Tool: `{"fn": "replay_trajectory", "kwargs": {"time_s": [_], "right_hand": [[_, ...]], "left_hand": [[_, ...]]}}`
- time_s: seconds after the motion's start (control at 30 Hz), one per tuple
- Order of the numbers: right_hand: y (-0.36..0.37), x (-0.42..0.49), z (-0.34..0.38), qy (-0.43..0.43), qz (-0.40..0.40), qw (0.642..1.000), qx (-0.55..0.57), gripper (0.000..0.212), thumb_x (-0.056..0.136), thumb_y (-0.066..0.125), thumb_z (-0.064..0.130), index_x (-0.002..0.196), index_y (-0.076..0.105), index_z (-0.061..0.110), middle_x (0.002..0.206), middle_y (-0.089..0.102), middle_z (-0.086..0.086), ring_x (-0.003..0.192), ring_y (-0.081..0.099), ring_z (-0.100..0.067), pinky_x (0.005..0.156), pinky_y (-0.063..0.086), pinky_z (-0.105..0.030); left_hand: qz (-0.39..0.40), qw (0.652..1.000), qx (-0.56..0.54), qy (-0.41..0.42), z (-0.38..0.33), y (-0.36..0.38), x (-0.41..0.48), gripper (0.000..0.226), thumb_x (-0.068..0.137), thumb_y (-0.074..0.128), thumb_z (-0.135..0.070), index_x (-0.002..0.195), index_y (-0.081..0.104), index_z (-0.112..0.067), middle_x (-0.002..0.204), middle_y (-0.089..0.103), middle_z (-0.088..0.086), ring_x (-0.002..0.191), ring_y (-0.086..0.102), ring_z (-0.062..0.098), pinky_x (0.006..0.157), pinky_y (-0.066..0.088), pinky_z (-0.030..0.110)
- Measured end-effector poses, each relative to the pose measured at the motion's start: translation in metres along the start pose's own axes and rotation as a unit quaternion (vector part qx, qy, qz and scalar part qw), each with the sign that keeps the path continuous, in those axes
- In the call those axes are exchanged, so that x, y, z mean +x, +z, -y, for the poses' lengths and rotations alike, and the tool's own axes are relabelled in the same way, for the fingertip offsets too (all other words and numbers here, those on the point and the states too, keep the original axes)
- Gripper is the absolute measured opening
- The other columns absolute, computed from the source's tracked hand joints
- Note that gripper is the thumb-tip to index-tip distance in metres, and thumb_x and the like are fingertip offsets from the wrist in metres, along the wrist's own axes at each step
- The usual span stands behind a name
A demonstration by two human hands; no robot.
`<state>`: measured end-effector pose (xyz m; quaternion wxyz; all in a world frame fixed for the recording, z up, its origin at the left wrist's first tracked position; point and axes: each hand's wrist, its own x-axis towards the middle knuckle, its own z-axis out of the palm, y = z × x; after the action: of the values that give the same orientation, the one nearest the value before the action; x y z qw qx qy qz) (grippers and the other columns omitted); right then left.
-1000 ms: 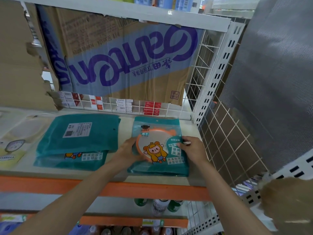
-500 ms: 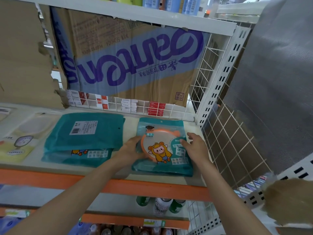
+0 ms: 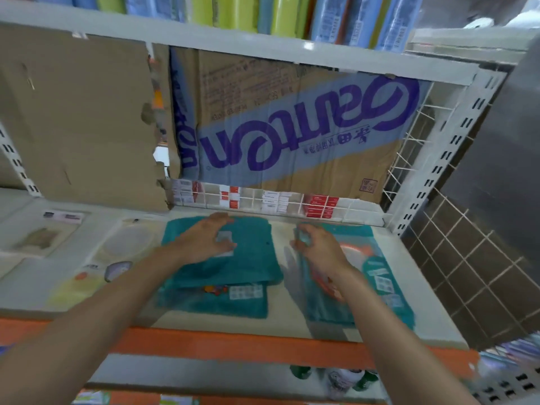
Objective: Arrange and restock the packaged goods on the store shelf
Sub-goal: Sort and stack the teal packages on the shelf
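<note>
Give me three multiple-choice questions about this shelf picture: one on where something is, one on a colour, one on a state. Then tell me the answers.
1. Where is the left hand?
A) over the middle teal packets
B) on the wire grid
C) on the bottles below

2. What colour is the shelf's front edge?
A) green
B) orange
C) black

3. How does the big purple lettering on the cardboard stand?
A) upright
B) covered up
C) upside down

Answers:
1 A: the left hand is spread above the teal packets in the middle of the shelf.
2 B: the front edge is a bright orange strip.
3 C: the letters on the cardboard read inverted.
</note>
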<state>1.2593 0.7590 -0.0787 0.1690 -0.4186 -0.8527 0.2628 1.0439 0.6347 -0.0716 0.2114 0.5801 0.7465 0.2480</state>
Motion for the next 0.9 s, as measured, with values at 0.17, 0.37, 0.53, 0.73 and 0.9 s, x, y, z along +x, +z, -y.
{"fn": "replay_trajectory", "kwargs": {"time_s": [0.17, 0.37, 0.53, 0.73, 0.9], "right_hand": [[0.038, 0.012, 0.035, 0.095, 0.018, 0.995, 0.007, 0.048, 0.09, 0.059, 0.033, 0.132, 0.048, 0.011, 0.13, 0.055, -0.007, 0.116, 0.052, -0.023, 0.09, 0.04, -0.027], [0.055, 0.012, 0.049, 0.214, 0.019, 0.976, 0.025, 0.047, 0.087, 0.064, 0.031, 0.123, 0.053, 0.003, 0.122, 0.058, -0.01, 0.111, 0.054, -0.025, 0.079, 0.037, -0.024], [0.056, 0.019, 0.048, 0.274, 0.049, 0.953, 0.117, 0.037, 0.078, 0.074, 0.021, 0.102, 0.064, -0.006, 0.096, 0.061, -0.008, 0.082, 0.055, -0.018, 0.059, 0.041, -0.023], [0.048, 0.023, 0.054, 0.231, 0.054, 0.959, 0.154, 0.012, 0.08, 0.07, 0.008, 0.08, 0.062, 0.0, 0.086, 0.063, -0.01, 0.076, 0.057, -0.018, 0.059, 0.043, -0.021], [0.025, 0.031, 0.084, 0.113, 0.011, 0.987, 0.11, 0.029, 0.081, 0.068, 0.006, 0.062, 0.05, 0.018, 0.067, 0.053, 0.007, 0.063, 0.051, -0.008, 0.054, 0.038, -0.015]], "left_hand": [[0.047, 0.999, 0.008, -0.008, 0.054, -0.036, -0.003, 0.056, 0.085, 0.065, -0.024, 0.136, 0.043, -0.017, 0.139, 0.04, 0.003, 0.124, 0.042, 0.019, 0.107, 0.034, 0.03], [0.078, 0.996, 0.025, 0.028, 0.078, -0.046, -0.007, 0.058, 0.084, 0.067, -0.034, 0.134, 0.046, -0.014, 0.136, 0.042, -0.001, 0.124, 0.041, 0.013, 0.104, 0.032, 0.021], [0.089, 0.995, 0.041, 0.025, 0.083, -0.047, -0.01, 0.062, 0.085, 0.064, -0.035, 0.139, 0.04, -0.018, 0.147, 0.032, 0.0, 0.136, 0.029, 0.017, 0.113, 0.023, 0.027], [0.08, 0.996, 0.02, 0.039, 0.085, -0.049, -0.005, 0.059, 0.088, 0.062, -0.028, 0.14, 0.036, -0.016, 0.143, 0.035, 0.001, 0.13, 0.034, 0.015, 0.105, 0.025, 0.02], [0.06, 0.995, -0.03, 0.071, 0.073, -0.073, 0.001, 0.056, 0.086, 0.064, -0.022, 0.135, 0.038, -0.027, 0.13, 0.04, -0.004, 0.117, 0.04, 0.009, 0.097, 0.034, 0.021]]}}
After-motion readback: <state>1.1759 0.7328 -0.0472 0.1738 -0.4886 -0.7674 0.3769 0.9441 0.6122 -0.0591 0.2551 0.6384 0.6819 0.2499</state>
